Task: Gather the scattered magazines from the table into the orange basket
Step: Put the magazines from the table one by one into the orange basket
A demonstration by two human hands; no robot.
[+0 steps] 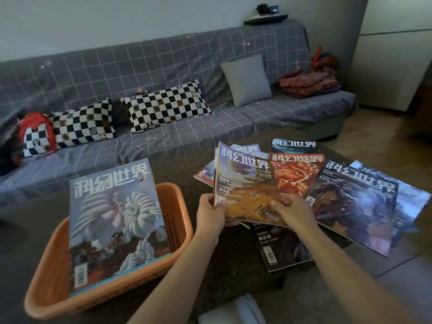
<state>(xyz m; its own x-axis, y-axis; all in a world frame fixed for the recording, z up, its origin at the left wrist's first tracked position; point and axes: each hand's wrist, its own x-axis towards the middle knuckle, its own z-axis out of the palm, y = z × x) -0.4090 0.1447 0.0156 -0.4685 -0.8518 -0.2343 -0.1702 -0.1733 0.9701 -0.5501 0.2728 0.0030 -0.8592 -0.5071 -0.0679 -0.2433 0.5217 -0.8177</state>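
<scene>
An orange basket (48, 265) stands at the table's left, with a grey-blue magazine (117, 220) lying tilted inside it, its top edge past the rim. I hold a magazine with an orange-yellow cover (246, 188) lifted above the table. My left hand (210, 213) grips its lower left corner and my right hand (294, 210) grips its lower right edge. Several more magazines lie spread on the table: a red one (297, 174), a dark purple one (355, 206), a black one (293, 145) at the back and a dark one (278, 244) under my right forearm.
A dark table (182, 164) carries everything. Behind it runs a grey checked sofa (140, 66) with black-and-white pillows (166, 106), a grey cushion (245, 80) and folded red cloth (308, 83). A white object (233, 309) sits at the near edge.
</scene>
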